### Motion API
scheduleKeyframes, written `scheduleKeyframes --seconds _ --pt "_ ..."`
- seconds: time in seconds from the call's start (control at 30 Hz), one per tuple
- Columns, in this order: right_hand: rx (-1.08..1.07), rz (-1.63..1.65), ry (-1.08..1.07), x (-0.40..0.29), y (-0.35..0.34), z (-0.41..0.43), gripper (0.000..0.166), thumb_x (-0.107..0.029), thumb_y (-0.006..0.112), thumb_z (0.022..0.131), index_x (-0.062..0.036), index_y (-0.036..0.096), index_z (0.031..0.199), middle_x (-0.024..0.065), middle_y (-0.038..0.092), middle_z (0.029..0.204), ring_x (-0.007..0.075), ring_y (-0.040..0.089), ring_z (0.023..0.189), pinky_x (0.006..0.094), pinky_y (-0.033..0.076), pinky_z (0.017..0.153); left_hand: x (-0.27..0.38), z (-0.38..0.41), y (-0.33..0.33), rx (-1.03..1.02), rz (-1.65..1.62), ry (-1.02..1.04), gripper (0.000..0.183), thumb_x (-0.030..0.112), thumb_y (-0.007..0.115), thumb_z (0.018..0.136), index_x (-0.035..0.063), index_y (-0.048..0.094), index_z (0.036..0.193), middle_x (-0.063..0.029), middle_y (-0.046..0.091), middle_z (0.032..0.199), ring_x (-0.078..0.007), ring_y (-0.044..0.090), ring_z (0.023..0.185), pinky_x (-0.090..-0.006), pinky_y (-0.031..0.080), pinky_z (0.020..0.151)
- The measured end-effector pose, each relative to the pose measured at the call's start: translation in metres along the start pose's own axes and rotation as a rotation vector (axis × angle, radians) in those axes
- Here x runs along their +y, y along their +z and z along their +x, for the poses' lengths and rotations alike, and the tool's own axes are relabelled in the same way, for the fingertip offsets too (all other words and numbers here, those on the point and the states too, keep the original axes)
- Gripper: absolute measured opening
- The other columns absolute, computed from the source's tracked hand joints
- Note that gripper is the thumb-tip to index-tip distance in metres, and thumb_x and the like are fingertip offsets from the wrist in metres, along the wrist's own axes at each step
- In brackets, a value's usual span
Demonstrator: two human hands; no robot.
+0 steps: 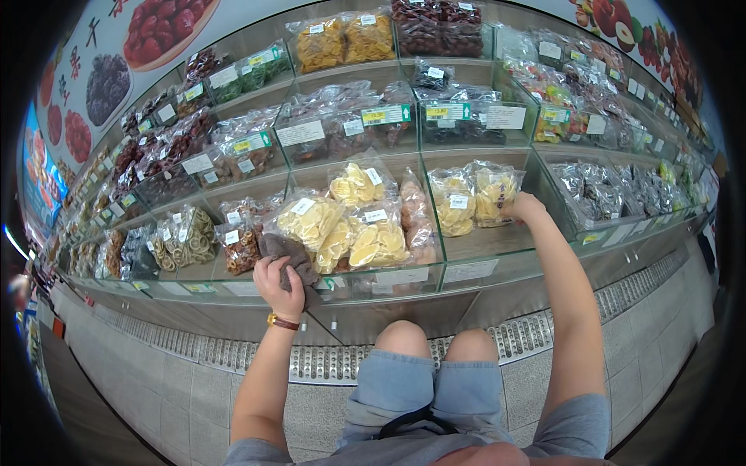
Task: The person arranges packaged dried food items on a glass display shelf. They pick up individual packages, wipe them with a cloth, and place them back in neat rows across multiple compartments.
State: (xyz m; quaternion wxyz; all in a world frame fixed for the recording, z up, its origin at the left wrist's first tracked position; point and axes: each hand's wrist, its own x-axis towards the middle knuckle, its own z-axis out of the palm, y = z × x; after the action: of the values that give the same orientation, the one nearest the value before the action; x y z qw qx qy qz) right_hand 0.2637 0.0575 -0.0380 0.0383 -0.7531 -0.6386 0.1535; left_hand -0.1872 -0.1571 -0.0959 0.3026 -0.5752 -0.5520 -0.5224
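A crumpled brown cloth (294,262) is gripped in my left hand (278,286), by the front glass edge of the bottom shelf. Clear bags of pale yellow dried slices (379,236) are heaped just behind it, and a bag of dried rings (240,250) lies to its left. In the compartment to the right, my right hand (526,207) has its fingers on the edge of another bag of yellow slices (495,195), which stands upright. A similar labelled bag (456,204) is beside that one. The fingertips of my right hand are partly hidden.
Low glass dividers and a glass front strip (466,271) bound the compartments. Upper tiers hold bagged dried fruit, including orange pieces (344,41) and dark fruit (460,119). Wrapped packs (588,189) fill a bin at right. Perforated metal plates (326,364) run along the cabinet base.
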Motion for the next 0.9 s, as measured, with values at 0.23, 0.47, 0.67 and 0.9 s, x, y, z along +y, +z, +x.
scheduleKeyframes --seconds 0.23,0.47,0.67,0.9 --pt "-0.749 0.470 -0.654 -0.009 0.032 0.008 0.040 -0.028 0.057 0.093 -0.0107 0.054 0.129 0.0073 0.067 0.108 0.0152 0.062 0.101 0.0267 0.047 0.089 0.001 0.001 0.001 -0.001 -0.016 -0.013 0.019 0.010 0.058 0.077 0.0062 0.062 0.095 -0.0158 0.052 0.094 -0.0350 0.051 0.087 -0.0434 0.039 0.077" --pt "-0.578 0.321 -0.855 -0.010 0.058 0.030 0.049 -0.023 0.058 0.092 -0.0143 0.045 0.139 0.0079 0.062 0.122 0.0162 0.056 0.113 0.0285 0.040 0.099 -0.002 0.000 0.000 -0.005 -0.021 -0.015 0.019 0.011 0.059 0.077 0.0066 0.062 0.095 -0.0160 0.052 0.094 -0.0349 0.051 0.087 -0.0432 0.040 0.077" --pt "-0.346 0.459 -0.666 -0.026 0.040 0.011 0.022 -0.019 0.056 0.093 -0.0042 0.065 0.106 0.0051 0.068 0.096 0.0135 0.063 0.091 0.0259 0.048 0.081 -0.002 -0.001 -0.001 -0.011 0.004 -0.027 0.018 0.011 0.059 0.077 0.0060 0.062 0.095 -0.0160 0.053 0.095 -0.0347 0.051 0.088 -0.0431 0.040 0.078" --pt "0.377 0.711 -0.970 -0.110 0.023 -0.059 0.017 -0.018 0.058 0.090 -0.0017 0.060 0.094 0.0070 0.062 0.081 0.0161 0.059 0.074 0.0270 0.048 0.065 -0.002 0.000 0.000 0.022 0.000 -0.004 0.019 0.012 0.061 0.075 0.0073 0.062 0.094 -0.0147 0.053 0.093 -0.0337 0.051 0.085 -0.0429 0.040 0.075"
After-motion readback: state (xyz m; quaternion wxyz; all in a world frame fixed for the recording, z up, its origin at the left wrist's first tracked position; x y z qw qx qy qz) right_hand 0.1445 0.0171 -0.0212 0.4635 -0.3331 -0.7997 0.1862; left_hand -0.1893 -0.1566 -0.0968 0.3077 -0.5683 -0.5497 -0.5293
